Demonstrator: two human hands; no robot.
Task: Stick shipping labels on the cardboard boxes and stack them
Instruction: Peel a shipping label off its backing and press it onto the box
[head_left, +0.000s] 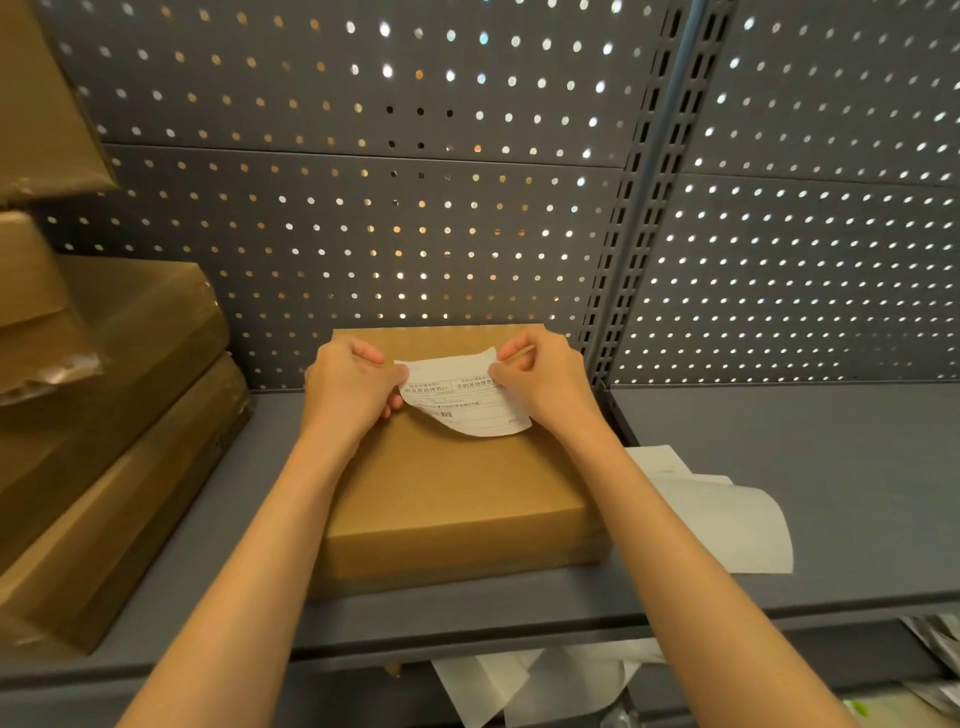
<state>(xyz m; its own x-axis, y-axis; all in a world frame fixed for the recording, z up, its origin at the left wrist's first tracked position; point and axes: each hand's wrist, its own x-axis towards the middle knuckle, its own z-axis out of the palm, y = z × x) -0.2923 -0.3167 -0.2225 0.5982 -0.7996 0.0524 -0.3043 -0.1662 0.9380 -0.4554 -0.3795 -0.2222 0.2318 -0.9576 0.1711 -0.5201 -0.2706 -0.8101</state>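
Behind everything stands a grey perforated back panel (467, 208), split by a slotted upright (644, 208) right of centre. Below it runs the grey shelf (831, 441), whose front lip crosses the picture near the bottom. At the left end of the shelf a stack of cardboard boxes (104, 415) rises out of view, its flat bottom box angled toward the middle.

Centre of the shelf, a flat cardboard box (452, 493) lies with its long axis running from the front lip back to the panel; its far edge sits against or just short of the panel, its near edge a little back from the lip. Bare shelf shows on both sides, a narrow strip toward the stack and a wide stretch to the right, where loose white sheets (727, 514) lie just beside the box. More white paper (519, 686) shows under the shelf.

Over the far half of the box top, a white shipping label (467, 410) hangs printed side toward the camera, its long axis across the box, lower edge curling down near the cardboard. The left hand (348, 384) pinches the label's left edge between thumb and curled fingers; the right hand (540, 379) pinches its upper right corner likewise.
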